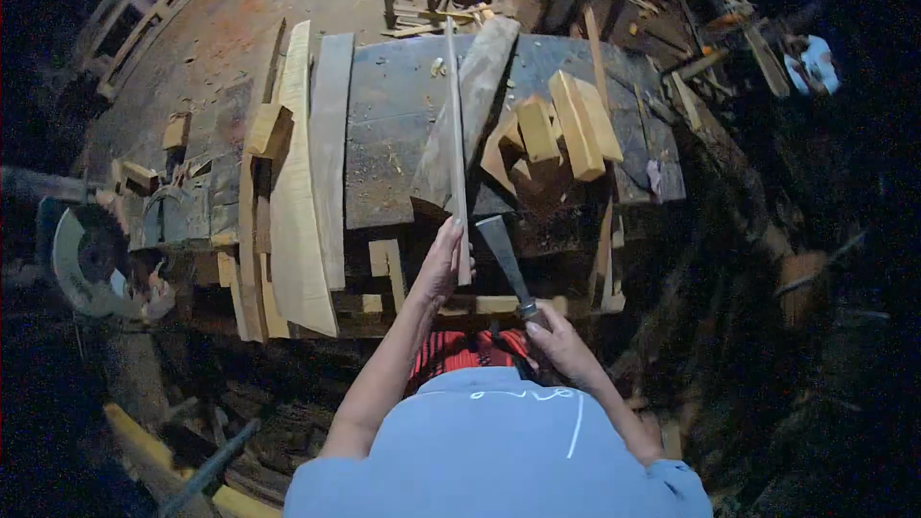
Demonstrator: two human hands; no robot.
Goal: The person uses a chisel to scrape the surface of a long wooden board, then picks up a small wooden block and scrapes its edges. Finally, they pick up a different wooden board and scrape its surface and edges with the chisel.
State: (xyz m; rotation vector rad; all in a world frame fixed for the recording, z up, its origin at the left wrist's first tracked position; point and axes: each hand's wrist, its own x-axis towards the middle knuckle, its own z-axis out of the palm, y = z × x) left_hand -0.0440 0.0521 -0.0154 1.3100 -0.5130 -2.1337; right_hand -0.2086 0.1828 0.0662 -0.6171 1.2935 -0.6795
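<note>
Dim workshop, scrap-strewn desk (403, 125): left hand (443, 264) fingers clenched on long wooden strip (455, 134); right hand (561, 343) fingers grasping chisel (506, 264); best worked with blade low, strip steadied firmly, strokes away from fingers.

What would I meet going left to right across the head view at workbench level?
Circular saw blade → curved pale plank → left hand gripping the long thin strip → right hand with the chisel → stacked wood blocks.

hands gripping wood strip (455, 134), chisel (504, 259)
</note>
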